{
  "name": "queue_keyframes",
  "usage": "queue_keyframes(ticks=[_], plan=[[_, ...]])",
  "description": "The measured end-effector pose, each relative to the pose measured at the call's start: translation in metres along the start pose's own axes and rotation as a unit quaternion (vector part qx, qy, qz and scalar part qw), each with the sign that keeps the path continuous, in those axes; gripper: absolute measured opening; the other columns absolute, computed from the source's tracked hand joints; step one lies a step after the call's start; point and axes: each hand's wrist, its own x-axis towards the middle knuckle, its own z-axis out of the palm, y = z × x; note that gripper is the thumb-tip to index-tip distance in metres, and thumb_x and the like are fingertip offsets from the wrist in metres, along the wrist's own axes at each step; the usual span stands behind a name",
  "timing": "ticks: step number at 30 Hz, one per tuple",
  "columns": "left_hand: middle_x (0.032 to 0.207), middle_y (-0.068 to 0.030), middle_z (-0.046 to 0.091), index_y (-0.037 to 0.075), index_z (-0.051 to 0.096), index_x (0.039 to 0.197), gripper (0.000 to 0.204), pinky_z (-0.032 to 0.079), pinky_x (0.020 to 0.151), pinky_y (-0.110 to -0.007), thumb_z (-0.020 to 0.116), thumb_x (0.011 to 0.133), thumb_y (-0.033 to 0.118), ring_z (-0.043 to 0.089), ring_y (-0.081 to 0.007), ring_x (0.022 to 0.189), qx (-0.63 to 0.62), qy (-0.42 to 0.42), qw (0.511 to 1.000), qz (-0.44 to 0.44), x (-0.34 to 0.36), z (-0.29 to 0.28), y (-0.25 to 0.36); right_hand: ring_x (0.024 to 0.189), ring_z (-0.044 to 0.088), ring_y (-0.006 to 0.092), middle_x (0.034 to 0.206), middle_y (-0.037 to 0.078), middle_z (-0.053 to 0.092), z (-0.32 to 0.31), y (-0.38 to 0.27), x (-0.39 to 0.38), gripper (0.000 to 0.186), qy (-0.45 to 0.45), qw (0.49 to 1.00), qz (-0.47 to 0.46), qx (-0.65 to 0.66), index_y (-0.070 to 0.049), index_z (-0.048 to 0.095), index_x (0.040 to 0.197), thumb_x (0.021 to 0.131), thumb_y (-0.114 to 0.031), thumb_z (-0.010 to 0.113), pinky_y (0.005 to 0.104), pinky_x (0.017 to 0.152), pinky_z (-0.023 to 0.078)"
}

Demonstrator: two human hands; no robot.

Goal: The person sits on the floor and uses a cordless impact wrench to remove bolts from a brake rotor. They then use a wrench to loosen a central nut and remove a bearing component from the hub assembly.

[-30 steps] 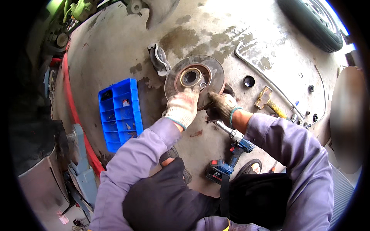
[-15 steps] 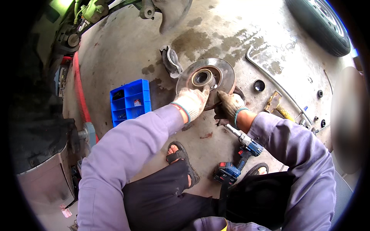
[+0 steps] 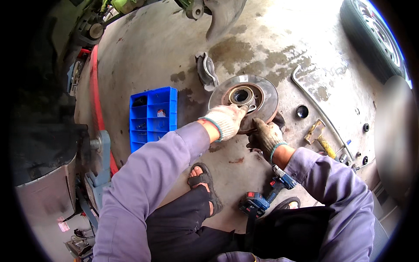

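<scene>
A round metal brake disc (image 3: 267,97) lies on the floor in front of me, with a toothed ring and hub (image 3: 241,94) raised at its middle. My left hand (image 3: 227,121), in a knitted white glove, reaches over the disc's near left side. Its fingers are closed beside the hub, at a small shiny metal piece (image 3: 252,108); what they grip is mostly hidden. On the near right edge, my right hand (image 3: 269,136) in a dirtier glove grips the disc, thumb on top and fingers curled below. Dark material under that hand is partly hidden.
A blue divided tray (image 3: 174,109) with small parts stands left, a brake pad-like curved part (image 3: 206,70) beyond it. To the right lie a black cup (image 3: 302,111), a hammer (image 3: 322,139) and a bent bar (image 3: 318,105). A cordless impact wrench (image 3: 262,198) is near my feet; a wheel (image 3: 371,39) is far right.
The whole view has shifted, so the floor things appear farther right and lower. Both hands keep their places on the disc. My right forearm now covers more of the impact wrench's front end.
</scene>
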Motion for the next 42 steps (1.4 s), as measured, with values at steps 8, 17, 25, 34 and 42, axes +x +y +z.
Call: queue_keyframes(ticks=[8,17,25,34,42], plan=[[0.112,-0.0287,0.071,0.014,0.022,0.166,0.085,0.053,0.091,-0.049,0.050,0.087,0.004,0.071,-0.0422,0.105,0.009,-0.134,0.991,0.021,0.000,0.006,-0.001,0.062,0.070,0.0294,0.080,0.017,0.069,-0.010,0.007,-0.004,0.036,0.011,0.999,0.036,-0.018,0.007,0.065,0.105,0.098,-0.028,0.066,0.0467,0.057,0.064],[0.110,-0.0284,0.072,0.012,0.030,0.163,0.079,0.054,0.089,-0.051,0.053,0.087,0.009,0.070,-0.0431,0.105,-0.004,-0.110,0.993,0.035,0.004,0.003,0.000,0.067,0.072,0.0305,0.087,0.017,0.071,0.001,0.000,-0.010,0.029,0.012,0.997,0.074,0.009,0.004,0.066,0.102,0.099,-0.025,0.064,0.0476,0.061,0.064],[0.131,-0.0276,0.066,0.000,0.043,0.154,0.075,0.053,0.102,-0.046,0.062,0.084,0.019,0.067,-0.0391,0.119,0.103,-0.058,0.993,0.026,0.023,-0.018,0.028,0.070,0.071,0.0266,0.086,0.013,0.071,-0.013,0.019,0.035,0.026,-0.055,0.984,-0.091,-0.143,-0.003,0.067,0.108,0.097,-0.027,0.068,0.0431,0.061,0.060],[0.134,-0.0243,0.066,0.010,0.040,0.157,0.086,0.054,0.102,-0.047,0.074,0.081,0.030,0.066,-0.0384,0.123,0.158,-0.050,0.982,-0.092,0.042,-0.023,0.031,0.070,0.074,0.0300,0.089,0.015,0.072,0.001,-0.051,0.001,0.045,-0.112,0.991,0.023,-0.068,0.003,0.069,0.113,0.100,-0.040,0.060,0.0412,0.059,0.064],[0.144,-0.0315,0.056,0.015,0.026,0.165,0.106,0.050,0.108,-0.043,0.074,0.073,0.030,0.062,-0.0400,0.129,0.063,-0.025,0.996,-0.066,0.028,-0.033,0.017,0.080,0.075,0.0224,0.095,0.012,0.073,-0.100,-0.068,-0.042,0.047,-0.091,0.932,-0.058,-0.345,0.000,0.066,0.121,0.103,-0.043,0.062,0.0398,0.064,0.063]])
